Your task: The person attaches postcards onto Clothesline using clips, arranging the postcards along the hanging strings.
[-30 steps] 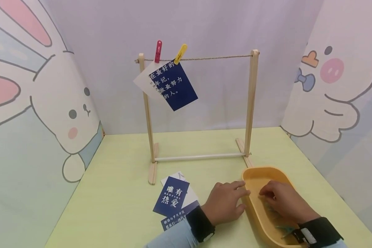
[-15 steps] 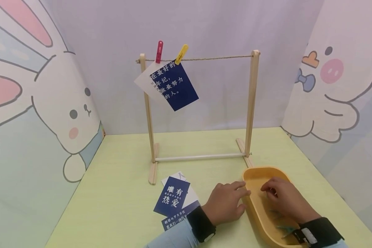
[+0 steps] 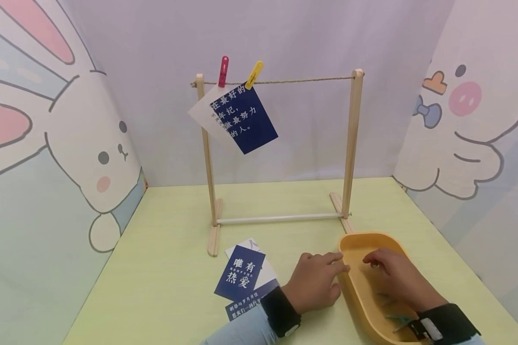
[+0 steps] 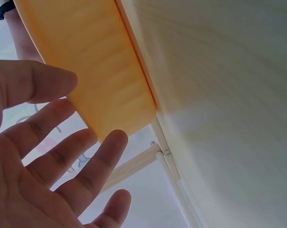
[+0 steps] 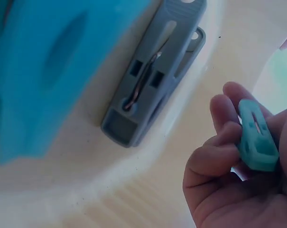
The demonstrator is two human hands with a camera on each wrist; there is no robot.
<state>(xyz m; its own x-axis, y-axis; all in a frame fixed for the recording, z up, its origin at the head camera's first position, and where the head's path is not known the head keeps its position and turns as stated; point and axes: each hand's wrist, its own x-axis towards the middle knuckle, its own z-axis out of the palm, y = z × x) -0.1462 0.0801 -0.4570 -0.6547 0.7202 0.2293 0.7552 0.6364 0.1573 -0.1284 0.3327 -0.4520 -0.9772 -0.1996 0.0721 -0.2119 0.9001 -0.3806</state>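
Note:
My right hand is over the yellow tray, its fingers curled. In the right wrist view it holds a small green clothespin between thumb and fingers; the head view mostly hides this clothespin. A grey clothespin and a large, blurred blue one lie in the tray near that hand. My left hand is at the tray's left rim with fingers loosely spread. In the left wrist view its fingertips reach the tray's outer wall, nothing gripped.
Behind stands a wooden frame with a twine line. A red clothespin and a yellow one hold a pale card and a blue card there. Several printed cards lie overlapping left of the left hand.
The fingers of my right hand have shifted slightly over the tray, rolling a little at the fingertips. My left hand stays at the rim. The head view has drifted slightly.

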